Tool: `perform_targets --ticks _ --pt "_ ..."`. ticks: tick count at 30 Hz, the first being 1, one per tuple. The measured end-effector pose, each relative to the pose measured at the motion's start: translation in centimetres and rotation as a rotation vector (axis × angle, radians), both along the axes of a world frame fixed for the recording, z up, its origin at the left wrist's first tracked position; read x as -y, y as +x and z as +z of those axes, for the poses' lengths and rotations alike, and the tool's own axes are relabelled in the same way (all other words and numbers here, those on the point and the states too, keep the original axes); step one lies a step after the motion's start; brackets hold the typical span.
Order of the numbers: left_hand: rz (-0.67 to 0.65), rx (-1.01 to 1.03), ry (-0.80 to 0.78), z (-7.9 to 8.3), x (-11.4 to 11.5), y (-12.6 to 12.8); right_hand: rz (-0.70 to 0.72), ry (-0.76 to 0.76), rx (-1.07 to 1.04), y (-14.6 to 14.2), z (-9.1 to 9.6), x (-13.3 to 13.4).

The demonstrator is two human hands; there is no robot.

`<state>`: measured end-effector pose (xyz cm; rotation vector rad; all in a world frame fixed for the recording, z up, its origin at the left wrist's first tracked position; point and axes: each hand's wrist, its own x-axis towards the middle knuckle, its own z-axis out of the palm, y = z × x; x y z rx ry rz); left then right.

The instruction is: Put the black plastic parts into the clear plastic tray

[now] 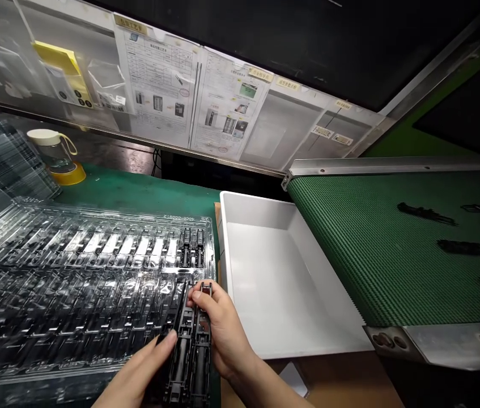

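Several long black plastic parts [200, 362] are held side by side between my two hands, over the near right of a clear plastic tray [188, 219]. My right hand [222, 320] closes round their upper ends, thumb and fingers pinching the frames. On the left side, my left hand [148, 365] grips the bundle with its thumb along the parts; its other fingers are hidden. Two similar black parts [186, 249] sit upright in pockets at the right end of the tray's far row. Other pockets in that row show shiny clear plastic.
Right of the tray stands a white bin [260, 277], beside a green conveyor belt [350, 243] carrying several loose black parts [427, 214]. Stacked clear trays [5, 158] and a lidded bottle [52, 150] are at left. Printed sheets [161, 85] hang behind the green table [137, 191].
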<state>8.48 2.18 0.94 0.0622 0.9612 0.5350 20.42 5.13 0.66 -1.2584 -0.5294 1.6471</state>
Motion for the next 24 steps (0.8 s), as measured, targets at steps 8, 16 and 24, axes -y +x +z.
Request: perform_targets --ticks 8,16,24 --pt "0.059 0.142 -0.204 2.5 -0.8 -0.3 0.041 0.031 0.099 -0.2 0.0 -0.2" --pt "0.063 0.145 -0.198 2.5 -0.5 -0.7 0.063 0.000 0.087 -0.5 0.2 -0.3" --pt "-0.006 0.054 0.166 -0.9 0.6 -0.9 0.119 0.203 0.265 -0.6 0.0 0.3"
